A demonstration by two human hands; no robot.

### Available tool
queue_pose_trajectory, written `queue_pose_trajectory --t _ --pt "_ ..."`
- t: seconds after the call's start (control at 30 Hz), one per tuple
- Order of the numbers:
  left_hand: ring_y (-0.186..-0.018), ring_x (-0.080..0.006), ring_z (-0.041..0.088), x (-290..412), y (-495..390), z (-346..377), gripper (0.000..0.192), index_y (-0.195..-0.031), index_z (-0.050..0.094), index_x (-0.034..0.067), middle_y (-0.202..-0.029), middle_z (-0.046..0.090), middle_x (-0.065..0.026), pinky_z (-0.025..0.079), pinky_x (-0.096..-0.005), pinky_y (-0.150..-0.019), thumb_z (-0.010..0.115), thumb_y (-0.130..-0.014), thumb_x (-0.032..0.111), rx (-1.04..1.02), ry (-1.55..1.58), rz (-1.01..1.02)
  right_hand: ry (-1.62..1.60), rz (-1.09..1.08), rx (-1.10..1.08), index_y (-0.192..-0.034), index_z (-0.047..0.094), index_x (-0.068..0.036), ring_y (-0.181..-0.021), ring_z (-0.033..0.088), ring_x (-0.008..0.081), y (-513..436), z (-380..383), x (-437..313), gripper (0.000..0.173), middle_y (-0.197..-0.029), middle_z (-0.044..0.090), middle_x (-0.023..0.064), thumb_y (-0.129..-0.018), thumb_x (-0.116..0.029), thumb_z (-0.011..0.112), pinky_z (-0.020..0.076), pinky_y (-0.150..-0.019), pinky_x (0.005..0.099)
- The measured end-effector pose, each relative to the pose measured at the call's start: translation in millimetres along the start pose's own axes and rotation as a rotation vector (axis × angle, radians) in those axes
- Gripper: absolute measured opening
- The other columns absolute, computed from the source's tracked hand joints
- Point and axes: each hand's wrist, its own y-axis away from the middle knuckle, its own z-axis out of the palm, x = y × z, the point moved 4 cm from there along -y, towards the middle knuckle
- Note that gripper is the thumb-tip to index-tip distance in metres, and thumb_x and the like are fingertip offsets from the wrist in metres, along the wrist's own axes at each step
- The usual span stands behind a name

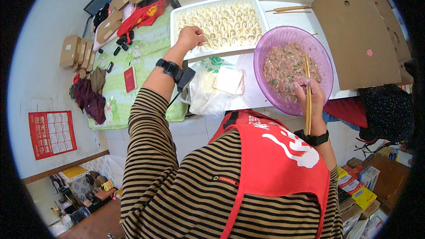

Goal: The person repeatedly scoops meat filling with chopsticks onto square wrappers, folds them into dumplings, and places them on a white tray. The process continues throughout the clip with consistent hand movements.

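Observation:
My left hand (192, 37) is at the lower left corner of a white tray (215, 52) filled with rows of folded wontons (229, 20). Its fingers pinch a pale wonton over the tray's front row. In my right hand (309, 91) is a pair of wooden chopsticks (308, 99), their tips over ground meat filling (282, 63) flecked with green. That filling lies in a purple plastic bowl (260, 56) with ribbed walls. Between me and the tray, a stack of square dough wrappers (227, 80) rests on a clear plastic bag (206, 98).
More wooden sticks (292, 9) lie behind the bowl on the white table (270, 6). Cardboard (355, 39) stands along the right and far sides. At left is a bed with a green cover (149, 59), holding a red booklet (130, 79), clothes and boxes.

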Motion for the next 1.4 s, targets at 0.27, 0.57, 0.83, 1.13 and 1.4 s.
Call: queue_pose_trajectory --t 0.27,0.57,0.83,1.13,1.4 --pt "-0.066 -0.0239 0.065 -11 -18 26 0.017 -0.085 0.069 0.002 -0.072 0.067 -0.0141 0.051 -0.0345 -0.064 0.072 -0.070 0.010 0.070 -0.357 0.234 -0.109 0.196 0.050 -0.089 0.064 -0.001 -0.070 0.056 0.0096 9 -4 1 0.007 -0.083 0.062 0.0048 -0.087 -0.003 0.069 0.0453 -0.062 0.0233" --pt "-0.072 -0.0273 0.067 -9 -18 28 0.016 -0.082 0.071 0.004 -0.076 0.069 -0.0132 0.052 -0.0355 -0.068 0.074 -0.068 0.012 0.039 -0.440 0.248 -0.179 0.275 0.046 -0.090 0.064 -0.002 -0.071 0.055 0.0073 13 -3 9 0.007 -0.082 0.061 0.0033 -0.087 -0.004 0.070 0.0449 -0.061 0.0224" --pt "-0.075 -0.0323 0.066 -13 -9 33 0.017 -0.077 0.069 0.002 -0.076 0.068 -0.0166 0.052 -0.0383 -0.072 0.075 -0.065 0.013 0.108 -0.350 0.215 -0.045 0.231 0.001 -0.093 0.065 -0.003 -0.069 0.058 0.0117 11 -4 9 0.008 -0.081 0.064 0.0079 -0.087 -0.007 0.069 0.0472 -0.062 0.0260" --pt "-0.072 -0.0323 0.066 -17 -15 41 0.019 -0.079 0.068 0.002 -0.076 0.068 -0.0169 0.052 -0.0385 -0.069 0.073 -0.067 0.016 0.177 -0.478 0.292 -0.040 0.204 0.015 -0.094 0.065 -0.001 -0.069 0.057 0.0100 10 -4 0 0.008 -0.079 0.064 0.0053 -0.090 -0.008 0.066 0.0464 -0.062 0.0240" --pt "-0.076 -0.0285 0.068 31 30 20 0.018 -0.091 0.073 0.008 -0.081 0.070 -0.0122 0.054 -0.0379 -0.069 0.072 -0.078 0.020 0.295 -0.399 0.255 -0.300 0.452 0.014 -0.110 0.062 -0.001 -0.066 0.053 0.0078 16 -19 6 0.052 -0.076 0.059 0.0024 -0.105 -0.043 0.032 0.0451 -0.062 0.0247"
